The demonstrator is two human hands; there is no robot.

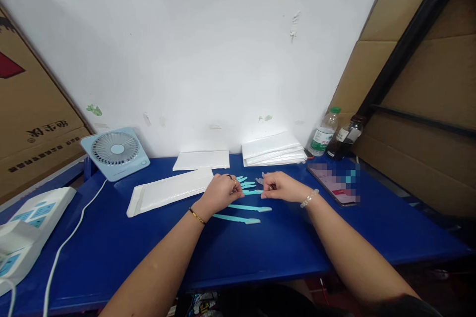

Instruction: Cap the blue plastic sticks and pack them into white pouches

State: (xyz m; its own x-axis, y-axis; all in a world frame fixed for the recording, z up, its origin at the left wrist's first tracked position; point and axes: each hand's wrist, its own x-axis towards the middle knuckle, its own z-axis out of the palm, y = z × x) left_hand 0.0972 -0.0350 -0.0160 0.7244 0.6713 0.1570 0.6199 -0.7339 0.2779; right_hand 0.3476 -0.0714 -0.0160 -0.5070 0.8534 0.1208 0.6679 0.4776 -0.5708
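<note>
Between my two hands is a teal eyebrow razor (pixel 253 192); my left hand (pixel 223 190) pinches one end and my right hand (pixel 280 188) is closed at the other. Two more teal razors, a nearer one (pixel 238 218) and a farther one (pixel 251 207), lie on the blue table just below, their left ends toward my left hand. Behind the fingers, several other teal razors (pixel 245 184) fan out, partly hidden. Small clear plastic pieces (pixel 259 181) show beside my right fingertips. A white padded envelope (pixel 174 190) lies left of my left hand.
More white envelopes are stacked (pixel 273 151) by the wall, with a single one (pixel 203 160) to their left. A fan (pixel 117 151) and a power strip (pixel 40 223) stand left. Right are a water bottle (pixel 323 133), a dark bottle (pixel 344 138) and a phone (pixel 327 183).
</note>
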